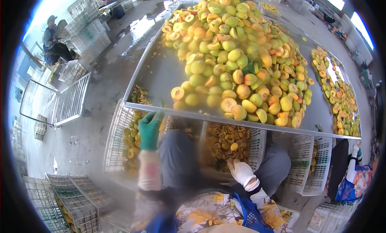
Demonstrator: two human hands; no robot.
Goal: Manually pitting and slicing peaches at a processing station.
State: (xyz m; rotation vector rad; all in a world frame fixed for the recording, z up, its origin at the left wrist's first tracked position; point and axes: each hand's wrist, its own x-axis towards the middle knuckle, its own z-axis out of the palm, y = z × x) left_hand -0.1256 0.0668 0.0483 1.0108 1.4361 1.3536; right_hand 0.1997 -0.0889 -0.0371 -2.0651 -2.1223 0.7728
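Your green-gloved left hand [150, 130] curls its fingers toward the thumb beside the rim of the smooth metal counter [155, 80]; whether it pinches anything, I cannot tell. Your white-gloved right hand [242, 172], fingers close together, sits by the rough brown pits [227, 137] in a latticed plastic crate [257, 146]; its grip is hidden. Rounded yellow-green stone fruit [233, 55], many halved, heap on the counter.

A person in a cap [49, 36] sits beside stacked pale crates [90, 39].
A slatted metal cart [72, 99] stands nearby on grey floor [106, 72].
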